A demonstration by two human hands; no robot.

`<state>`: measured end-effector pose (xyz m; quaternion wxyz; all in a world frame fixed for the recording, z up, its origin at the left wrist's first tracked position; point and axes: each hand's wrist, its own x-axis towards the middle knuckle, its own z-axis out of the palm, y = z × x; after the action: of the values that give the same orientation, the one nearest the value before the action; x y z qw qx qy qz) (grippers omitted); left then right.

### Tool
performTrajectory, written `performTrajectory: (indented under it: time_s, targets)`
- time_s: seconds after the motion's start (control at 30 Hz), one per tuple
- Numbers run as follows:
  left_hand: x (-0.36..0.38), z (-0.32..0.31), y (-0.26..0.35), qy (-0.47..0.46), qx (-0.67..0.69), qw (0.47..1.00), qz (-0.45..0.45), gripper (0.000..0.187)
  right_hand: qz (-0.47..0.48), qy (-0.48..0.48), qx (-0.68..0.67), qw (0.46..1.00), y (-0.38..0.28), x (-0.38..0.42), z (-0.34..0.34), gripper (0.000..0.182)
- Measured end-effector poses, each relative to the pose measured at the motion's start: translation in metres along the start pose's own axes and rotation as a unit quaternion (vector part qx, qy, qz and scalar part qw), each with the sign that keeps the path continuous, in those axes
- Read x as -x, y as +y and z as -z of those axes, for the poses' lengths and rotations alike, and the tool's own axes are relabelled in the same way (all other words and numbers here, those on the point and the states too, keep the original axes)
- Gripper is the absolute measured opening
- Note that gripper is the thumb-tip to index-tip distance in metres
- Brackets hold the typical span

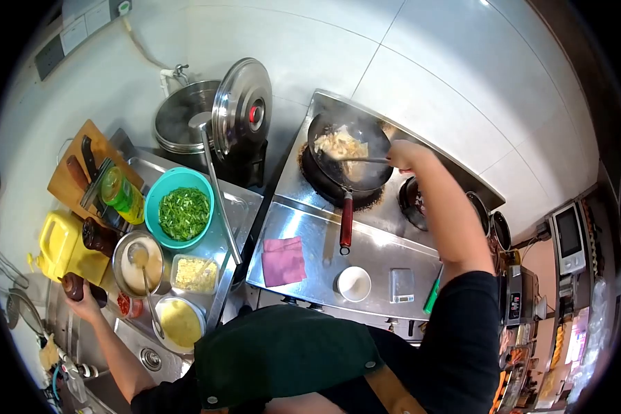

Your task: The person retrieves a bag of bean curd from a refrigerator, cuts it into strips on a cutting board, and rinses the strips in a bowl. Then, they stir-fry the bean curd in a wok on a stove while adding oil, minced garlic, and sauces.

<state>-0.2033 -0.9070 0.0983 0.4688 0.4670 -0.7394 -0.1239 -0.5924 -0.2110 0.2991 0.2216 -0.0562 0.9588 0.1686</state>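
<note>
My right hand [403, 157] is closed around the handle of a spatula [362, 160], whose far end is in a black wok [372, 176] on the stove. Light-coloured food [341, 145] lies in the wok, and steam rises from it. The wok's red handle [346, 221] points toward me, with no hand on it. At the far left, my left hand [84, 307] is wrapped round a dark bottle [72, 284], beside a yellow jug [69, 252] and a metal bowl of pale contents [125, 276].
Left of the stove are a teal bowl of chopped greens [210, 214], a long ladle [221, 196] and a steaming pot [160, 131]. Nearer me lie a purple cloth [283, 262], a white bowl [354, 283] and a small scale [401, 284]. A sink [150, 359] is at lower left.
</note>
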Motion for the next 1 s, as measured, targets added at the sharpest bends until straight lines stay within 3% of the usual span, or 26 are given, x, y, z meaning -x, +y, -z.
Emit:
performTrajectory:
  time_s: [0.03,0.07,0.13,0.3,0.37,0.4,0.47,0.53,0.63,0.73,0.83,0.9,0.93,1.0]
  targets:
    - [0.005,0.002,0.015,-0.026,-0.019,0.998,0.063,0.066,0.001,0.004,-0.014,1.0,0.008,-0.017,-0.01,0.017]
    - [0.004,-0.003,0.011,-0.028,-0.016,0.998,0.06,0.066,0.002,0.007,-0.028,1.0,0.013,-0.023,-0.014,0.017]
    - [0.006,-0.021,-0.015,-0.045,0.075,0.994,0.071,0.062,-0.114,0.011,-0.201,0.973,0.012,0.023,0.016,0.019]
    - [0.01,-0.056,-0.054,-0.104,0.222,0.969,0.03,0.056,-0.093,-0.053,-0.102,0.989,0.039,0.064,0.054,0.015]
    - [0.012,-0.066,-0.061,-0.113,0.242,0.962,0.048,0.056,-0.052,-0.075,0.028,0.995,0.041,0.059,0.044,0.018]
    - [0.014,-0.071,-0.065,-0.119,0.26,0.956,0.072,0.057,-0.068,-0.046,0.05,0.995,0.021,0.075,0.046,0.019]
    - [0.014,-0.075,-0.066,-0.131,0.269,0.952,0.068,0.059,-0.042,0.077,0.084,0.993,0.036,0.032,-0.008,0.02]
    - [0.019,-0.066,-0.046,-0.125,0.244,0.958,0.08,0.061,-0.117,0.096,-0.013,0.988,0.004,0.037,-0.019,0.021]
    - [0.019,-0.061,-0.034,-0.146,0.227,0.961,0.064,0.064,-0.112,0.137,-0.01,0.984,0.006,0.012,-0.036,0.026]
    - [0.019,-0.053,-0.029,-0.185,0.218,0.955,0.074,0.066,-0.082,0.158,0.049,0.983,0.015,0.035,-0.004,0.025]
    - [0.031,-0.038,-0.015,-0.156,0.225,0.956,0.105,0.071,-0.079,0.128,0.052,0.987,0.041,0.052,0.026,0.02]
    - [0.035,-0.027,-0.028,-0.1,0.148,0.98,0.089,0.071,-0.058,-0.074,0.045,0.995,0.058,0.055,0.036,0.024]
    - [0.037,-0.023,-0.033,-0.047,0.069,0.994,0.075,0.072,-0.057,-0.072,0.046,0.995,0.06,0.057,0.031,0.024]
    - [0.053,0.004,-0.003,-0.012,0.022,0.998,0.049,0.07,-0.042,-0.069,-0.131,0.988,0.055,0.06,0.002,0.03]
